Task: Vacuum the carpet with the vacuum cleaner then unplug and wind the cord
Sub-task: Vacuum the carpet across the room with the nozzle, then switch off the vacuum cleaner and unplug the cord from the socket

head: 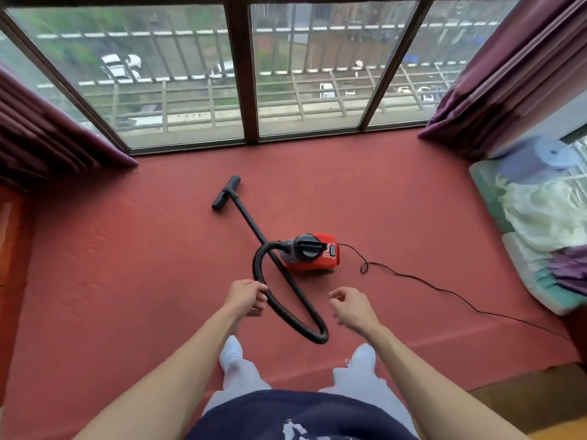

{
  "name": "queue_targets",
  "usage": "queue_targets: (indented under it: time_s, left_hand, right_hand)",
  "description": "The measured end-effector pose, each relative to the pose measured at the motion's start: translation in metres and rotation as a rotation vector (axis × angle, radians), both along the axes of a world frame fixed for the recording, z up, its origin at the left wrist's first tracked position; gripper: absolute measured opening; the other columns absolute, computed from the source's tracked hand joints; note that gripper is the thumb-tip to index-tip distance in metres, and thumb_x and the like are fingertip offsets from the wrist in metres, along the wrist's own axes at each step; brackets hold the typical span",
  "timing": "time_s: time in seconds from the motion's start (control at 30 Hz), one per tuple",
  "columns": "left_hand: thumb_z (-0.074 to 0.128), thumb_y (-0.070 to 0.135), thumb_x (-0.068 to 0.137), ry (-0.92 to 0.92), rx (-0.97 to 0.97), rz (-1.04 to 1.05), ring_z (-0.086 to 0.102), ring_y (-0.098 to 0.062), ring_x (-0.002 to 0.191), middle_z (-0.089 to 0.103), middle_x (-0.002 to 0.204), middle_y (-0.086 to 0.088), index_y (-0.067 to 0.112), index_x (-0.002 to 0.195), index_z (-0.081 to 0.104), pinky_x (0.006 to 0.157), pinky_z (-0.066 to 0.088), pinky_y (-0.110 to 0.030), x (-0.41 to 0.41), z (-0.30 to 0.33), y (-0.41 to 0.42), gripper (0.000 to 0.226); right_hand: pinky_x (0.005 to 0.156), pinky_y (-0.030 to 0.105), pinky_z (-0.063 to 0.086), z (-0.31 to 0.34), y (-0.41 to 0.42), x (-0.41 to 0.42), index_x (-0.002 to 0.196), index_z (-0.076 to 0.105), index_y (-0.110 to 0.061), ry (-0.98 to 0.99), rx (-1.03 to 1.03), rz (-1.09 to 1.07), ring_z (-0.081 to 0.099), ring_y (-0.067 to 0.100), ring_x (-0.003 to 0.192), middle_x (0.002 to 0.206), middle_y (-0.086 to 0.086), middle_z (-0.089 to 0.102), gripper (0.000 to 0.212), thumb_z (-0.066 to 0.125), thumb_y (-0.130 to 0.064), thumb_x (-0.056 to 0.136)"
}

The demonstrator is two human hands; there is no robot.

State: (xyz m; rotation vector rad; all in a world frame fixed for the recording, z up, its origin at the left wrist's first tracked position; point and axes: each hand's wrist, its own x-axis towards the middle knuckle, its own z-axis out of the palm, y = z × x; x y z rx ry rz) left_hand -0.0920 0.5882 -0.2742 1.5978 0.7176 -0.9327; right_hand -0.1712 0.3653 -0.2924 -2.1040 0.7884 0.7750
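Below, left hand (246, 295) touching ribbed black hose (287, 309); textured red carpet (127, 249).

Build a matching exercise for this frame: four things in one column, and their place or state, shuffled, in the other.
Things:
1. floor nozzle
2. vacuum body
3. cord
4. left hand

Places or states:
A. trails across the carpet toward the right edge
B. touching the black hose
C. lies nearest the window
D. red, sitting mid-carpet

Pairs: 1-C, 2-D, 3-A, 4-B
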Motion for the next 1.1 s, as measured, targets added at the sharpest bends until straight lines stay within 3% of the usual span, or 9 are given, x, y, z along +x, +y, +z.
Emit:
queue_targets:
  time_s: [0.17,0.3,0.43,0.57,0.93,1.1]
  left_hand:
    - [0.053,0.002,0.088,-0.042,0.032,0.149,0.042,-0.016,0.037,0.050,0.059,-0.009,0.003,0.083,0.060,0.043,0.039,-0.021,-0.014,-0.004,-0.073,0.008]
    - [0.053,0.001,0.088,-0.035,-0.001,0.263,0.039,-0.013,0.031,0.044,0.061,-0.010,0.005,0.081,0.055,0.044,0.033,-0.018,-0.043,0.010,-0.127,0.009]
    - [0.054,0.002,0.089,-0.076,-0.032,0.344,0.044,-0.019,0.044,0.051,0.063,-0.012,0.000,0.090,0.060,0.046,0.041,-0.023,-0.057,0.018,-0.155,0.006]
    - [0.051,0.004,0.090,-0.090,-0.033,0.370,0.048,-0.014,0.039,0.053,0.063,-0.010,0.000,0.091,0.061,0.043,0.046,-0.021,-0.057,-0.002,-0.167,0.010]
    - [0.052,0.004,0.089,0.064,-0.016,0.464,0.048,-0.019,0.047,0.054,0.064,-0.011,0.001,0.085,0.060,0.040,0.045,-0.020,-0.040,-0.079,-0.203,0.010]
    - [0.050,0.005,0.091,0.072,0.029,0.465,0.049,-0.018,0.047,0.055,0.066,-0.011,0.001,0.088,0.060,0.043,0.046,-0.024,0.004,-0.162,-0.244,0.012]
  right_hand:
    - [0.073,0.042,0.061,-0.009,-0.083,0.009,0.099,0.067,-0.023,-0.034,0.110,0.025,0.067,0.018,0.055,0.077,0.005,0.072,0.025,0.052,-0.021,0.079]
    - [0.071,0.042,0.062,0.009,-0.133,0.024,0.101,0.070,-0.015,-0.050,0.163,0.073,0.067,0.021,0.059,0.074,0.009,0.072,0.026,0.054,-0.015,0.081]
    - [0.071,0.041,0.062,0.028,-0.161,0.044,0.094,0.069,-0.014,-0.013,0.139,0.160,0.064,0.021,0.060,0.074,0.009,0.069,0.021,0.051,-0.011,0.084]
    - [0.073,0.046,0.061,0.021,-0.175,0.064,0.081,0.067,-0.014,-0.006,0.082,0.217,0.066,0.026,0.062,0.077,0.014,0.071,0.018,0.050,-0.010,0.081]
    - [0.067,0.040,0.062,-0.062,-0.216,0.107,0.090,0.069,0.005,0.194,0.039,0.341,0.069,0.027,0.066,0.087,0.021,0.073,0.027,0.044,-0.005,0.084]
    - [0.069,0.043,0.062,-0.152,-0.229,0.164,0.087,0.068,0.008,0.253,0.069,0.427,0.073,0.033,0.070,0.084,0.023,0.074,0.026,0.045,-0.003,0.083]
